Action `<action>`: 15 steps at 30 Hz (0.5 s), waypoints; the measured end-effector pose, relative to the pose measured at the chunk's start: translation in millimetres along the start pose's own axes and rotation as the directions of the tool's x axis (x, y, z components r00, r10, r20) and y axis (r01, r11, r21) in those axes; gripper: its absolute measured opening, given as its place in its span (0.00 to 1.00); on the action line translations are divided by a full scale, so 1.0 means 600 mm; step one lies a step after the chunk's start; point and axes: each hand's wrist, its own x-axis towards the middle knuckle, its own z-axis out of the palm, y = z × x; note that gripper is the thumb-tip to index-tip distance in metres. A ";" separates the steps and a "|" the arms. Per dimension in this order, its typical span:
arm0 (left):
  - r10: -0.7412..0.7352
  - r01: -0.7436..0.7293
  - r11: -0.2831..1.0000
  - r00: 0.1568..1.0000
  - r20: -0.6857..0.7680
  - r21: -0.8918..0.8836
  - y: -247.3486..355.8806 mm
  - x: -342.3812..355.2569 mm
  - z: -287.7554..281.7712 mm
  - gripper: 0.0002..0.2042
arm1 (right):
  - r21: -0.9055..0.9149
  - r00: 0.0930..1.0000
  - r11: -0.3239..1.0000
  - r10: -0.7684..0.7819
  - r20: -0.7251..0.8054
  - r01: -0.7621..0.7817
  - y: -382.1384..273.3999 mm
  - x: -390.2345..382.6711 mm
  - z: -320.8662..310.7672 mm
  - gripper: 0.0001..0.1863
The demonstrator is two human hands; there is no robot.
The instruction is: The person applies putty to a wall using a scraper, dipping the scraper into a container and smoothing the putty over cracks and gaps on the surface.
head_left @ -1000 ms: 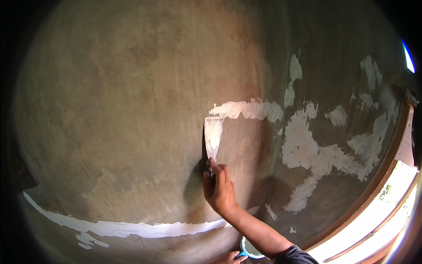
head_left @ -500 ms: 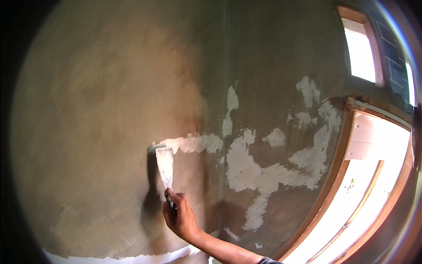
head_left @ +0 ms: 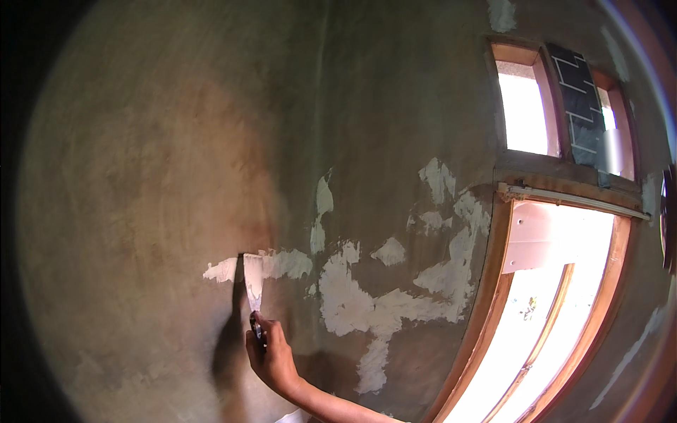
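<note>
My right hand grips a putty knife by its dark handle. The upright blade, smeared with white compound, lies against the grey-brown plastered wall, on a horizontal white streak that shows on both sides of it. A dark shadow of hand and knife falls to the left. My left hand is out of view.
Irregular white patches cover the wall farther right. Beside them stands a bright wood-framed doorway with a slanting batten. Above it are two small openings separated by a dark strip with pale lines.
The view has turned upward and to the right, showing more of the doorway and openings. The white streak now extends left of the blade. My left hand and a blue-rimmed container have left view.
</note>
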 end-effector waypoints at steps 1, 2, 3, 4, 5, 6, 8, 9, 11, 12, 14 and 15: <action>0.000 0.000 1.000 1.000 0.004 -0.001 -0.002 0.001 0.000 0.12 | 0.004 1.000 1.000 0.004 -0.002 -0.004 0.005 0.003 0.002 0.22; 0.001 -0.001 1.000 1.000 0.010 -0.004 -0.003 0.003 0.000 0.12 | -0.020 0.999 0.999 0.040 0.036 -0.039 0.006 -0.016 0.005 0.22; 0.001 -0.001 1.000 1.000 0.017 -0.006 -0.006 0.006 0.000 0.12 | -0.014 0.995 0.998 0.058 0.079 -0.057 0.005 -0.040 0.005 0.24; 0.001 -0.001 1.000 1.000 0.022 -0.008 -0.006 0.008 0.001 0.12 | 0.015 0.994 0.999 0.040 0.097 -0.041 0.001 -0.062 0.006 0.24; 0.002 -0.002 1.000 0.999 0.049 -0.006 -0.006 0.012 0.006 0.12 | 0.022 0.994 0.999 0.025 0.105 -0.028 -0.004 -0.075 -0.006 0.25; 0.005 -0.005 1.000 0.997 0.078 -0.003 -0.004 0.019 0.012 0.12 | 0.062 0.988 0.995 0.071 0.140 -0.081 -0.006 -0.082 -0.020 0.25; -0.002 0.003 1.000 0.999 0.044 -0.009 -0.008 0.014 0.002 0.12 | 0.047 0.998 0.999 0.005 0.065 -0.008 -0.004 -0.062 -0.009 0.25; -0.003 0.004 1.000 0.999 0.047 -0.011 -0.008 0.014 0.002 0.12 | 0.019 0.999 0.999 -0.029 0.022 0.028 -0.003 -0.042 -0.012 0.25; -0.002 0.003 1.000 0.999 0.052 -0.013 -0.008 0.017 0.003 0.12 | 0.009 0.999 0.999 0.037 0.005 -0.037 -0.005 0.004 -0.018 0.24; -0.002 0.003 1.000 0.999 0.053 -0.013 -0.008 0.017 0.002 0.12 | -0.013 0.999 0.999 0.046 0.000 -0.046 -0.006 0.025 -0.020 0.23; -0.003 0.004 1.000 0.998 0.066 -0.011 -0.008 0.021 0.003 0.12 | -0.093 0.999 0.994 0.050 0.004 -0.050 0.008 0.036 -0.019 0.23; -0.005 0.006 1.000 0.997 0.074 -0.012 -0.008 0.022 0.004 0.12 | -0.092 0.998 0.995 0.048 0.031 -0.045 0.014 0.026 -0.015 0.23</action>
